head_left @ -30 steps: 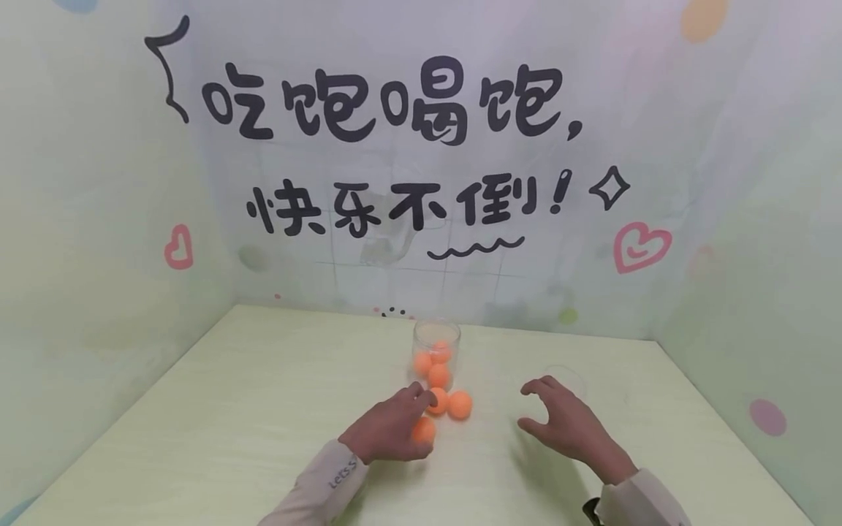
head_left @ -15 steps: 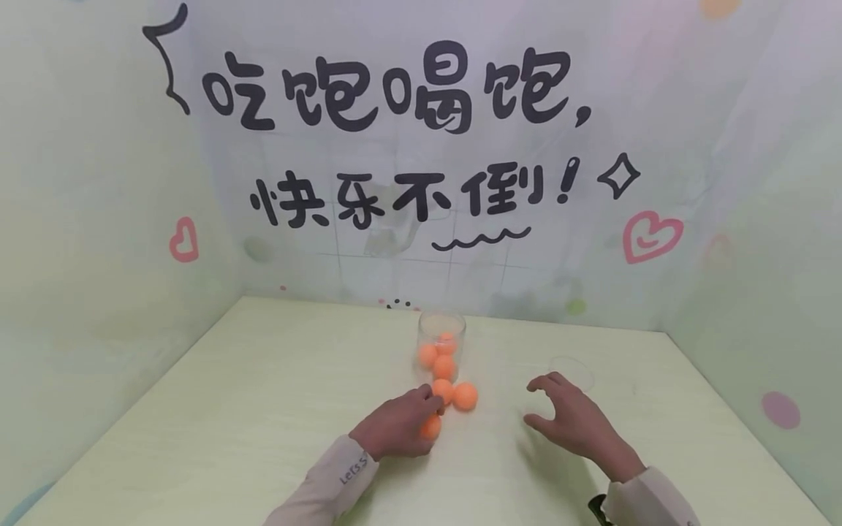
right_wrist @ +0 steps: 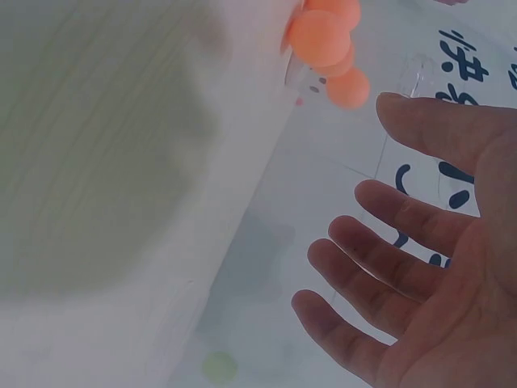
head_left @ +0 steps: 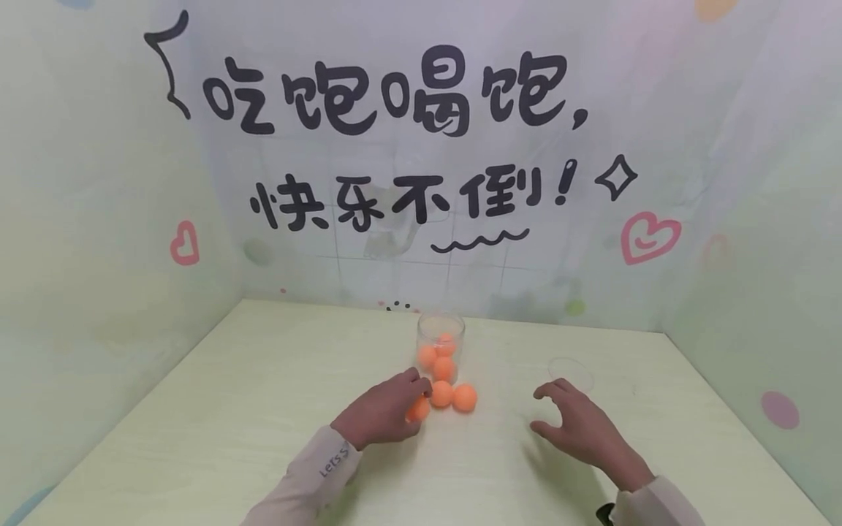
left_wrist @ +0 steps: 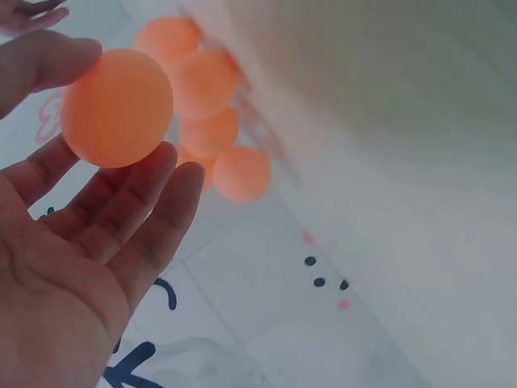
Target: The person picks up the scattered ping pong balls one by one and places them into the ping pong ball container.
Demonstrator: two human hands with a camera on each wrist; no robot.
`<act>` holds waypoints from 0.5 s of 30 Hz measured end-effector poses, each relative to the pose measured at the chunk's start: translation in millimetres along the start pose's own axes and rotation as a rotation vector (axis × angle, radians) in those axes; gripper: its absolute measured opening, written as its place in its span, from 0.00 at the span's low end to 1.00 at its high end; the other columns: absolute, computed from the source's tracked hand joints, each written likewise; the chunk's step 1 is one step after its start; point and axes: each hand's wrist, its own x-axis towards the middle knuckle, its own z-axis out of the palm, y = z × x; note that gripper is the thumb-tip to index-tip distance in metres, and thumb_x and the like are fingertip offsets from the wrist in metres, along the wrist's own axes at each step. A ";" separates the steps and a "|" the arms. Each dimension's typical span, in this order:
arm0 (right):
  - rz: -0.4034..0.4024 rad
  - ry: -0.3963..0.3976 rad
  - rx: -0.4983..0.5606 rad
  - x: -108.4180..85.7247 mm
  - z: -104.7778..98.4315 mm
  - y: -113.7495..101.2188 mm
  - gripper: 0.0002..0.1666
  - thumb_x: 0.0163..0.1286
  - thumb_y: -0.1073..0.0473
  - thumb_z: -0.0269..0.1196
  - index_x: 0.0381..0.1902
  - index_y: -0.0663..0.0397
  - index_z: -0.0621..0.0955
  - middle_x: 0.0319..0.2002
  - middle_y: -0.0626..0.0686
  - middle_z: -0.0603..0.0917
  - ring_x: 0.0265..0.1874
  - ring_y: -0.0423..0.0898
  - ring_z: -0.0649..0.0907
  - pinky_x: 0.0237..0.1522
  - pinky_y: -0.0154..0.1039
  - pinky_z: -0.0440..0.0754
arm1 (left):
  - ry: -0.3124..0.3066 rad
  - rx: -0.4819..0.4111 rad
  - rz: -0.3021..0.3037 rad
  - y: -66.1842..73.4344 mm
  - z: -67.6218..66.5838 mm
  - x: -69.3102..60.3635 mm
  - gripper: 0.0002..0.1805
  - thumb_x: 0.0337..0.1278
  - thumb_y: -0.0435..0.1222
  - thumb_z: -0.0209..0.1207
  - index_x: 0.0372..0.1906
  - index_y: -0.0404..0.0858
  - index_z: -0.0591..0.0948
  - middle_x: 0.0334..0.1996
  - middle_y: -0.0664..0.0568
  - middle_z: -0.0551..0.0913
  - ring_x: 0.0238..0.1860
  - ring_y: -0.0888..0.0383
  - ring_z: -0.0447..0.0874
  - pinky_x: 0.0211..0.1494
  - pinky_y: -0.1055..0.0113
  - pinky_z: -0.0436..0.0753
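- "吃饱喝饱," – upper line (head_left: 444,91) of large dark characters printed on the back wall (head_left: 408,152).
- "快乐不倒!" – lower line (head_left: 423,201) on the back wall, under the first; its 快 also shows, turned sideways, in the right wrist view.
- "LETS S" – dark lettering (head_left: 333,462) on the left sleeve (head_left: 299,482), well in front of the back wall; its end is hard to read.

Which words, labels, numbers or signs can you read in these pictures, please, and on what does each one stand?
"吃饱喝饱,": upper line, dark lettering on the back wall.
"快乐不倒!": lower line, same wall.
"LetsS": cuff of the left sleeve; spacing is unclear, and anything after it cannot be made out.
No lettering is readable on the orange balls or clear jar.
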 end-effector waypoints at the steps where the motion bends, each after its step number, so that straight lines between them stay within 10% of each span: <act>1: 0.001 0.001 0.000 -0.6 0.3 0.3 0.21 0.53 0.57 0.70 0.44 0.56 0.79 0.44 0.51 0.79 0.41 0.51 0.82 0.39 0.45 0.79 | 0.003 -0.003 -0.005 -0.5 -3.6 0.1 0.13 0.43 0.27 0.59 0.37 0.41 0.74 0.33 0.56 0.71 0.28 0.62 0.67 0.31 0.73 0.70; 15: 0.027 -0.014 0.013 -5.7 1.8 -2.6 0.21 0.53 0.56 0.71 0.44 0.53 0.79 0.45 0.49 0.79 0.41 0.50 0.82 0.38 0.44 0.79 | 0.010 0.058 -0.094 -7.3 -52.1 1.6 0.17 0.46 0.31 0.64 0.45 0.40 0.76 0.36 0.56 0.71 0.32 0.63 0.70 0.36 0.70 0.74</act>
